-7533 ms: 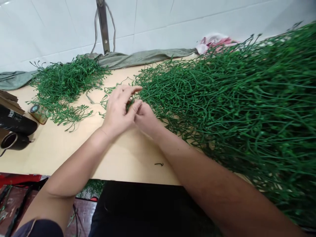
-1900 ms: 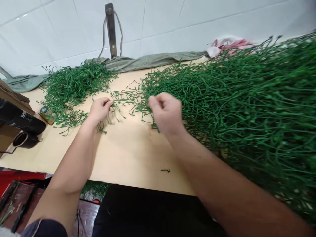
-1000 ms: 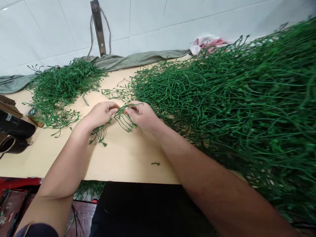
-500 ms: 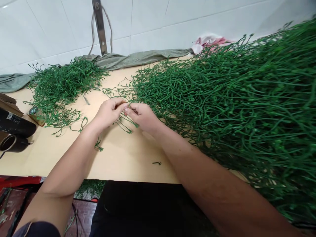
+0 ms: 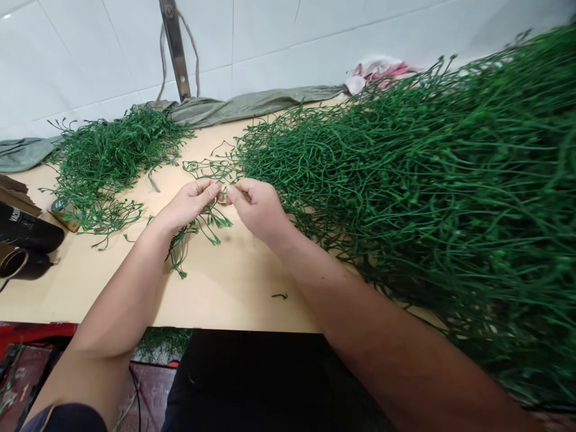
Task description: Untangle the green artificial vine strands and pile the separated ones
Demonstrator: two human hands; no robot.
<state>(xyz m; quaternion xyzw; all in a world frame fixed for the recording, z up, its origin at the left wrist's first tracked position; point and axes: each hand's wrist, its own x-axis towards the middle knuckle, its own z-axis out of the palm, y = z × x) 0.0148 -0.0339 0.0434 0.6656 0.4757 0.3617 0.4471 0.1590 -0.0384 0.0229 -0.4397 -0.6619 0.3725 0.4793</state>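
Thin green stems with small knotted tips [image 5: 216, 225] hang below my left hand [image 5: 193, 201], whose thumb and fingers are closed on them. Close beside it, my right hand [image 5: 254, 207] is pinched, its fingertips nearly touching those of my left; what lies between its fingers is too small to make out. A large heap of long green stems [image 5: 405, 174] spreads to the right of my hands. Farther left lies a smaller pile of knotted green stems [image 5: 117, 153]. A few loose stems [image 5: 209, 165] are just beyond my fingers.
At the left edge of the tan table [image 5: 216, 300] are a black cylinder [image 5: 29, 228], a dark mug [image 5: 24, 263] and a small tin [image 5: 65, 214]. A grey-green cloth [image 5: 252, 107] and a pink-white cloth [image 5: 382, 73] lie along the wall. One short stem [image 5: 279, 296] is near the front.
My fingertips have moved slightly apart. More of the stem bunch now shows beneath my left hand. The view has shifted a little.
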